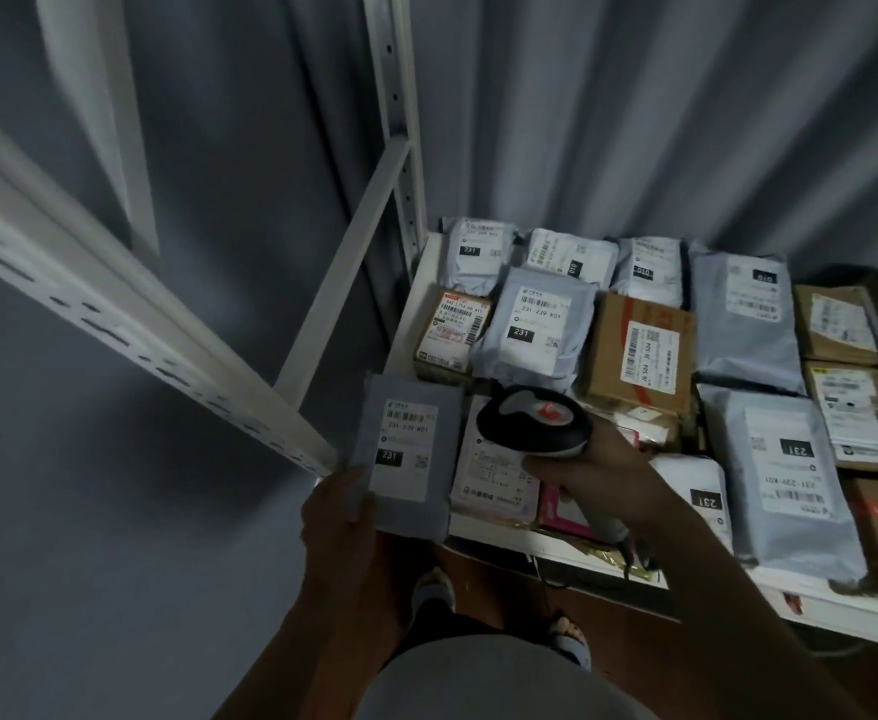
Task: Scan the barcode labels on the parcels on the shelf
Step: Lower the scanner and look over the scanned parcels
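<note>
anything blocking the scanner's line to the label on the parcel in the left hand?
Nothing visible. The left hand holds the grey parcel by its lower left edge, label face up and uncovered. The right hand holds the scanner just to the parcel's right, with only open air between them.

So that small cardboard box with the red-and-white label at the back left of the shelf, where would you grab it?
Probably by the small cardboard box's two short sides, from above. Its left side looks free, but a grey mailer bag overlaps its right edge, so shift that bag first.
</note>
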